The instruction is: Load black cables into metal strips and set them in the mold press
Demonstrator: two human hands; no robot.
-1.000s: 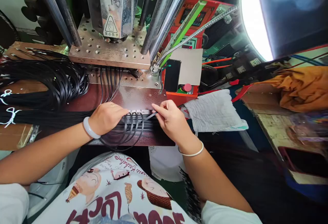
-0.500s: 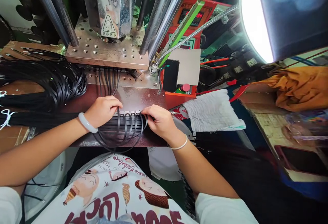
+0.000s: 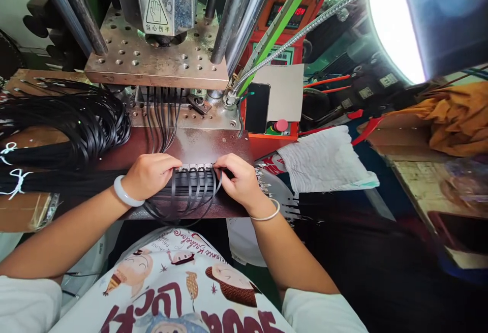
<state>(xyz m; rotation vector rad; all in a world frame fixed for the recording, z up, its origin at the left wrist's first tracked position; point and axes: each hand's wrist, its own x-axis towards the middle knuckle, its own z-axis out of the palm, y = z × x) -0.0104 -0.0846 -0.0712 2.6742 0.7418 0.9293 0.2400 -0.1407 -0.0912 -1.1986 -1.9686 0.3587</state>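
A narrow metal strip (image 3: 196, 167) with notches lies crosswise over the table's front part. Several black cables (image 3: 189, 190) loop down from it toward my body. My left hand (image 3: 154, 173) is closed in a pinch at the strip's left end, beside the leftmost cable. At the right end, my right hand (image 3: 237, 174) pinches the strip with thumb and forefinger, close to the last cable. The fingertips partly hide both ends. Beneath the loops runs a flat bundle of black cables (image 3: 95, 180), tied with white string.
Behind my hands stands a press with a drilled plate (image 3: 156, 76); more black cables hang from under it. Coiled cables (image 3: 72, 119) lie left. To the right are a phone (image 3: 257, 108), a red button (image 3: 281, 125), a grey cloth (image 3: 330, 160) and a bright lamp (image 3: 396, 23).
The view has shifted slightly, showing more under the press plate. My left fingertips have come down to the strip's left end. My right hand keeps its pinch.
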